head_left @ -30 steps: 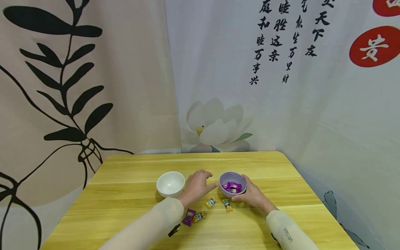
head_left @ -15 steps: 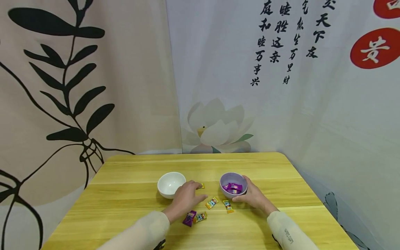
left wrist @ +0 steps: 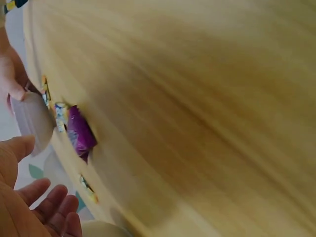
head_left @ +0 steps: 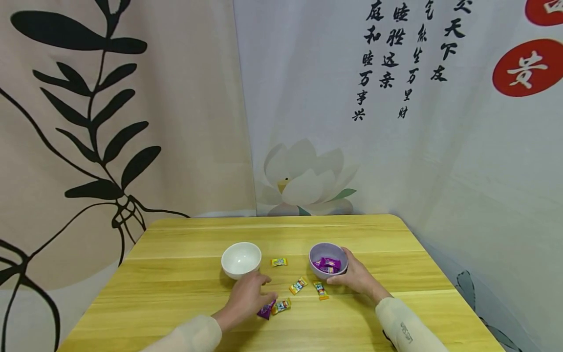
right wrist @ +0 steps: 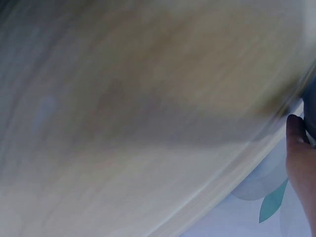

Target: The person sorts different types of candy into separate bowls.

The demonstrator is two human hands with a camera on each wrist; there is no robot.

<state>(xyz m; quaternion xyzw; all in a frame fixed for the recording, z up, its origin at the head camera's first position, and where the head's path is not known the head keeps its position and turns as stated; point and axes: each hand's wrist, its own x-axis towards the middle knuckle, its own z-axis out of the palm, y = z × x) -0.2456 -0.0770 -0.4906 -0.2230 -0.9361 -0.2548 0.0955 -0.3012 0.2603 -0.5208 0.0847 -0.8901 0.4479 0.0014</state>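
Observation:
In the head view my left hand (head_left: 246, 295) hovers in front of the white bowl (head_left: 241, 259), beside a purple-wrapped candy (head_left: 266, 311) that it partly hides. Its fingers are relaxed and spread from the thumb, with nothing between them, as the left wrist view of the hand (left wrist: 34, 197) also shows. My right hand (head_left: 359, 279) grips the side of a lilac bowl (head_left: 317, 270), thumb at the near side. Several purple-wrapped candies (head_left: 330, 264) lie in that bowl. Only a dark edge of the bowl (right wrist: 311, 108) shows in the right wrist view.
Yellow-wrapped candies lie on the wooden table (head_left: 184, 274): one between the bowls (head_left: 279, 262), one nearer (head_left: 298, 285), one by the lilac bowl (head_left: 320, 290) and one against the purple candy (head_left: 281, 306). A printed cloth (head_left: 198, 122) hangs behind the table.
My left hand has moved left and nearer, from between the bowls to beside the purple candy, uncovering a yellow candy. My right hand and the lilac bowl have stayed put.

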